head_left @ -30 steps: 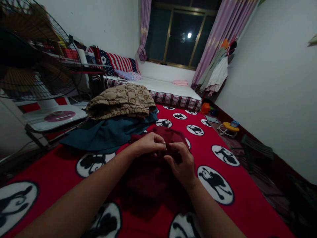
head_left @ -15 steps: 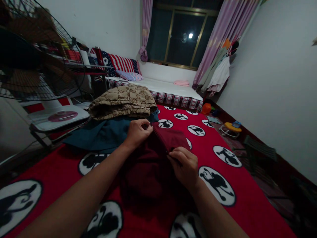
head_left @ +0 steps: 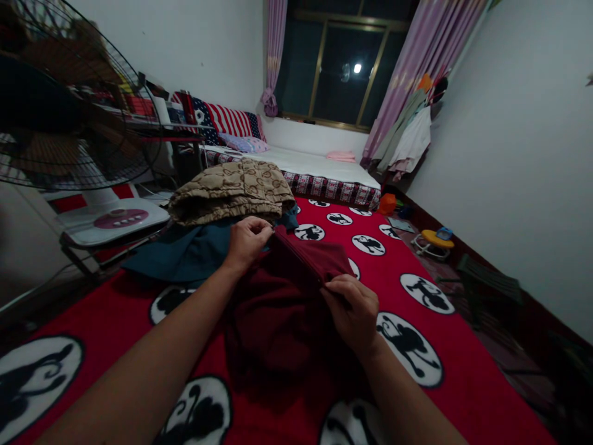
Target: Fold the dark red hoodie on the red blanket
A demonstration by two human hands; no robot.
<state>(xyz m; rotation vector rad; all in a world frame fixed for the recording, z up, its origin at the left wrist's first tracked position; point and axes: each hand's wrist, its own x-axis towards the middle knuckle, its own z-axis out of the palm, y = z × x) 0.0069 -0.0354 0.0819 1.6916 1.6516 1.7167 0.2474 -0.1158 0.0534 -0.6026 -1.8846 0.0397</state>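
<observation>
A dark maroon garment [head_left: 278,315] lies partly bunched on the red blanket, its upper edge lifted and stretched between my hands. My left hand [head_left: 249,242] pinches the far left end of that edge, close to the teal cloth. The near right end is pinched by my right hand [head_left: 353,304], fingers curled around the fabric. Just beyond my left hand, a tan patterned garment [head_left: 236,191] with a gathered edge rests on top of a teal garment [head_left: 180,253]. The kind of the maroon garment cannot be made out.
A red blanket [head_left: 445,383] with black-and-white cat circles covers the surface. A fan [head_left: 99,201] stands at the left. Behind is a bed [head_left: 310,162] with pillows. Clothes [head_left: 410,139] hang by the curtain, and a yellow stool [head_left: 438,240] stands at the right.
My hands have moved slightly apart, left hand to the left and up, right hand a little to the right. The maroon edge between them is pulled straighter.
</observation>
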